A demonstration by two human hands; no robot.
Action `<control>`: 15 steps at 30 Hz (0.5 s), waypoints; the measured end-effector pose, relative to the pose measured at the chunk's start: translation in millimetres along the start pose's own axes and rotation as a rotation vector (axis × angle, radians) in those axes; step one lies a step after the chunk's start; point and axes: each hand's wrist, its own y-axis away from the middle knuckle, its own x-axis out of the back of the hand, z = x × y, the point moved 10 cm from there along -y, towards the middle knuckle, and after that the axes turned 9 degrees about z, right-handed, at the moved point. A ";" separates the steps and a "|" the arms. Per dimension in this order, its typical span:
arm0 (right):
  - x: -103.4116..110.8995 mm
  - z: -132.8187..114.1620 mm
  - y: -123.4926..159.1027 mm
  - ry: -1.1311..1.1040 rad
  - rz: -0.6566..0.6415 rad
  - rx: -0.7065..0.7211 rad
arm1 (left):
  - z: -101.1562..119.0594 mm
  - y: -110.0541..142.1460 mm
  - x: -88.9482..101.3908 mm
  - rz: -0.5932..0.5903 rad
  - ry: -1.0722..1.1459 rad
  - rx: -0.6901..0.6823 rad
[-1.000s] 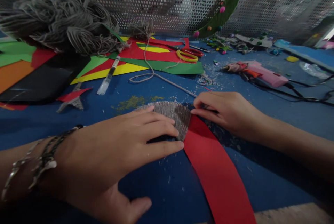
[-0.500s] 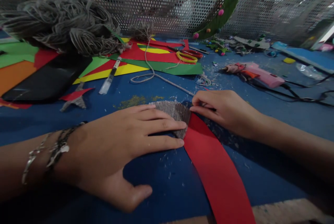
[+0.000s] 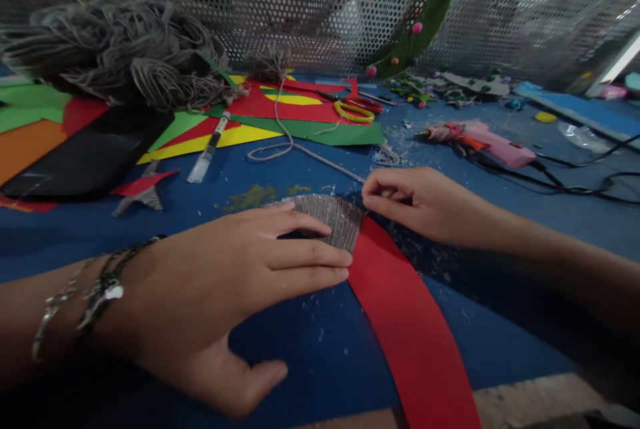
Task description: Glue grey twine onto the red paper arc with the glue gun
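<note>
A curved red strip (image 3: 410,309) lies on the blue table, its upper part wrapped in close rows of grey yarn (image 3: 340,216). My left hand (image 3: 220,302) rests flat across the wrapped part, fingers stretched out and thumb spread wide. At the edge of the wrapping my right hand (image 3: 410,199) pinches the loose grey yarn strand (image 3: 325,160), just above the strip. That strand runs back in a loop over the table towards a small grey yarn bundle (image 3: 270,62). The far end of the strip is hidden under my left hand.
Beyond my left hand lie a black phone (image 3: 90,152), a marker (image 3: 209,148), a yarn-wrapped star (image 3: 143,196) and a large grey yarn skein (image 3: 120,49). Scissors (image 3: 355,109) sit on coloured sheets. A pink glue gun (image 3: 485,139) with a black cord lies at the right.
My right hand has risen slightly and stays closed on the strand. The fingers of my left hand have shifted a little down the strip, showing more of the wrapped yarn.
</note>
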 end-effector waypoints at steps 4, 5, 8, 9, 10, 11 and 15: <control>4.9 -1.2 -2.6 -0.094 0.003 -0.022 | 0.3 -1.3 1.7 0.024 0.000 -0.012; 6.1 -1.4 -2.8 -0.104 0.008 -0.026 | 0.4 -1.7 1.5 0.022 -0.003 -0.013; 3.3 -0.2 -0.6 -0.120 -0.027 -0.047 | 0.0 -2.6 1.8 0.026 0.004 -0.007; 2.1 -0.2 0.4 -0.122 -0.040 -0.044 | -0.2 -2.7 1.8 0.026 0.008 -0.003; 1.4 -1.0 1.2 -0.127 -0.047 -0.031 | -0.4 -2.6 1.5 0.022 0.011 -0.001; 1.5 -2.2 1.8 -0.135 -0.047 -0.012 | -0.5 -2.3 1.4 0.022 0.014 0.001; 2.7 -2.8 2.0 -0.144 -0.031 0.034 | 0.0 -0.4 1.7 0.029 0.035 0.001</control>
